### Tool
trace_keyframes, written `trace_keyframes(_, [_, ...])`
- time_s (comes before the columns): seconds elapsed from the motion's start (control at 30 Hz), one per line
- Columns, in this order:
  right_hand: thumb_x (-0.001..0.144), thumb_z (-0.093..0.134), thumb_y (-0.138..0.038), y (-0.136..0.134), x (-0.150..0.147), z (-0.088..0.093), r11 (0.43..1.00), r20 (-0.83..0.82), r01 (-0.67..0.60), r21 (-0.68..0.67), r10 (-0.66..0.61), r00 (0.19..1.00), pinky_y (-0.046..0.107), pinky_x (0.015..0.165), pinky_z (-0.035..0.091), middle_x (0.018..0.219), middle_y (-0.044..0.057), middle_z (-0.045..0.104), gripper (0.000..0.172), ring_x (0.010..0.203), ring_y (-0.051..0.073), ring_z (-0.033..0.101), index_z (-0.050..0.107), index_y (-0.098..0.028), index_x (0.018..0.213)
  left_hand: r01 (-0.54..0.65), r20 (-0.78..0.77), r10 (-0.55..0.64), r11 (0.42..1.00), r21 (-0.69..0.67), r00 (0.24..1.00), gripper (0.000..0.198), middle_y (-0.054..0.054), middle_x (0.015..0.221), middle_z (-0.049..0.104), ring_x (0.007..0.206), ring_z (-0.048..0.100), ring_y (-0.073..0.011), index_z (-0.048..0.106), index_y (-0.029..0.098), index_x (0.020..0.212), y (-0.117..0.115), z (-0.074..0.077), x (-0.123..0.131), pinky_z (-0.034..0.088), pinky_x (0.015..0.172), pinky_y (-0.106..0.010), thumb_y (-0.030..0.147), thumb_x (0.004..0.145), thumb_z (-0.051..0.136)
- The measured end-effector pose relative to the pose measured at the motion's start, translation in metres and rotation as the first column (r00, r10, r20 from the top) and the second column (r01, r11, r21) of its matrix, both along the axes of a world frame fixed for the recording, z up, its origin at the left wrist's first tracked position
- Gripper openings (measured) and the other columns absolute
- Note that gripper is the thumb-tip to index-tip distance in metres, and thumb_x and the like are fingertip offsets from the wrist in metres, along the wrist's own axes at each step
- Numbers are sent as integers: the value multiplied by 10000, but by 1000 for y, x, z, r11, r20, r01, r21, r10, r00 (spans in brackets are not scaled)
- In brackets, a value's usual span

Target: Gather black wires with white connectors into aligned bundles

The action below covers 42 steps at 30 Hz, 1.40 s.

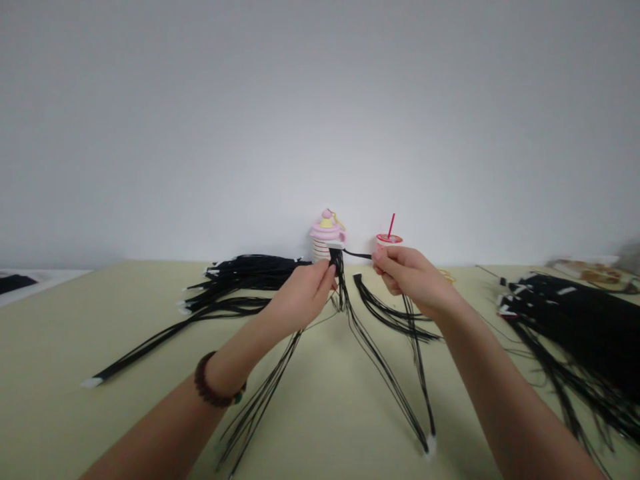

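Observation:
My left hand (311,287) is closed around a bunch of thin black wires (341,280), just below the white connector (335,245) at their top end. Loose wires hang from it and spread down over the table. In a pinch, my right hand (405,272) grips one black wire (357,254) stretched sideways from the connector; its tip is hidden by the fingers. Below my right hand lies a short bundle of black wires (385,310). More wires run to a white connector (430,445) near the front.
A pile of black wire harnesses (250,273) lies back left, one ending in a white connector (93,382). A larger pile (580,320) is at right. By the wall stand a pink-lidded cup (323,237) and a cup with a red straw (389,239). The table (150,320) is pale yellow.

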State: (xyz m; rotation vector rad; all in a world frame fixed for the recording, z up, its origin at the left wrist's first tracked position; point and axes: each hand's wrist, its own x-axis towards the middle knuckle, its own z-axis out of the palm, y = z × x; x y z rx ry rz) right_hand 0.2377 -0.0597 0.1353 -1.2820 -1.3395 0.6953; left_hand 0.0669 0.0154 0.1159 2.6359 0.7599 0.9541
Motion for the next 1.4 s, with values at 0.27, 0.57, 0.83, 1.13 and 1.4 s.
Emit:
trace_keyframes(0.27, [822,499,-225,-15,31,13,983,-76,144,113,-136,988,173,371,144,512,-57,350,208,381,20,232,477,-141,634,-118,-129,121,992,34,984,262,-26,651,540,603,510,-184,479,189,743,12,10,-14,331,570,-281,306,873,284])
trace_keyframes(0.57, [803,497,-165,-27,55,23,949,-183,263,175,-231,955,171,355,140,631,-1,451,195,376,1,252,490,-126,612,-194,-424,108,967,-165,899,230,-33,624,591,586,521,-179,593,182,558,39,23,-55,367,592,-269,238,714,433])
trace_keyframes(0.83, [765,529,-176,-38,65,29,929,-294,278,246,-201,934,175,363,150,638,-13,439,165,390,7,259,465,-145,616,-246,-480,108,941,-235,871,173,-54,578,588,572,521,-207,578,190,459,67,14,-76,359,563,-280,199,612,498])
trace_keyframes(1.13, [790,511,-248,-6,0,8,995,-231,-13,99,35,972,184,376,138,561,-43,406,200,362,12,266,427,-158,633,-4,-308,-108,940,-341,945,469,-110,1028,637,940,570,-269,610,186,1002,33,-3,-38,398,780,-302,457,622,653])
trace_keyframes(1.4, [769,509,-257,2,-18,-3,993,-198,-118,16,119,973,174,373,173,483,-69,369,196,363,26,297,429,-155,623,343,285,-230,819,-460,931,225,-54,868,645,805,600,-170,553,160,920,9,-10,6,439,686,-258,317,758,558])
